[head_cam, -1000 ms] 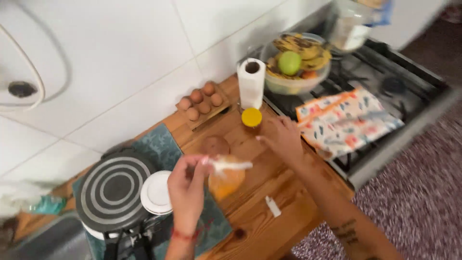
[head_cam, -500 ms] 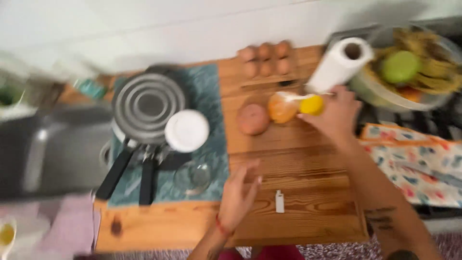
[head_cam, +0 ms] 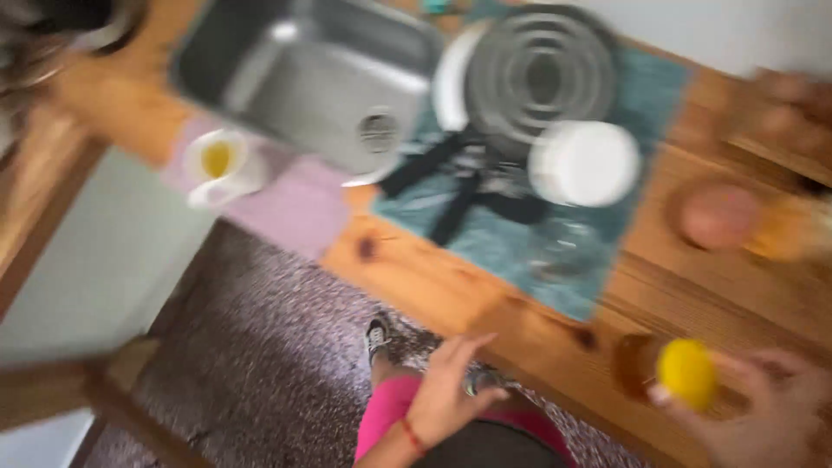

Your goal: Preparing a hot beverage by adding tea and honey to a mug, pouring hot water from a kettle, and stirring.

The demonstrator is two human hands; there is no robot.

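Gripping a yellow-lidded jar [head_cam: 672,374], I think (it's blurry), the right hand [head_cam: 763,416] is closing around it while the left hand [head_cam: 451,390] is hanging open, empty, by the counter [head_cam: 485,299].

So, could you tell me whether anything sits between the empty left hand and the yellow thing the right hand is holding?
Nothing visible does. The left hand hangs open at the counter's edge, and the yellow round thing in the right hand lies beyond only bare wooden counter. The picture is blurred.
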